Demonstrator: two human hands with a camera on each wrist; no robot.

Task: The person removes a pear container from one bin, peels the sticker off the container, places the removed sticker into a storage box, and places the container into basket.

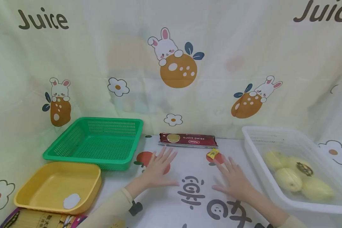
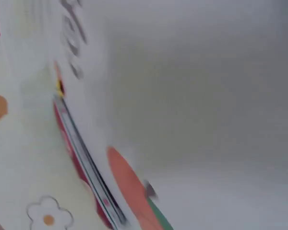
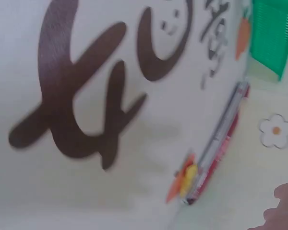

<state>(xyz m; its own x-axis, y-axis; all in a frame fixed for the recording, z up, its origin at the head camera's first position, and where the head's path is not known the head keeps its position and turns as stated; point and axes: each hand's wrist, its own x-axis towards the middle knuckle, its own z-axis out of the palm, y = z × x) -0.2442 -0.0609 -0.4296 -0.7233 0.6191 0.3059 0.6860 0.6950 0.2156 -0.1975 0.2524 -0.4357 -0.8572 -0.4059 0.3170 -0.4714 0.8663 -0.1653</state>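
Observation:
In the head view my left hand (image 1: 157, 169) is over the white printed cloth, fingers spread and holding nothing. My right hand (image 1: 234, 181) is likewise spread to the right of the printed characters, also without anything in it. Beyond both hands, a dark red packet marked PRIMO GUSTO (image 1: 188, 140) lies along the back of the table. A small yellow wrapped candy (image 1: 212, 154) sits just in front of the packet's right end, close to the right fingertips. The right wrist view shows the red packet (image 3: 221, 143) and yellow candy (image 3: 188, 179) with fingers at the lower right edge.
A green basket (image 1: 135, 142) stands at the back left. In front of it, a yellow tray (image 1: 54, 177) has a white round piece (image 1: 72, 201) in it. Below lies a noodle pack (image 1: 42, 219). At right, a white basket (image 1: 262, 177) contains several pale yellow fruits (image 1: 289, 179).

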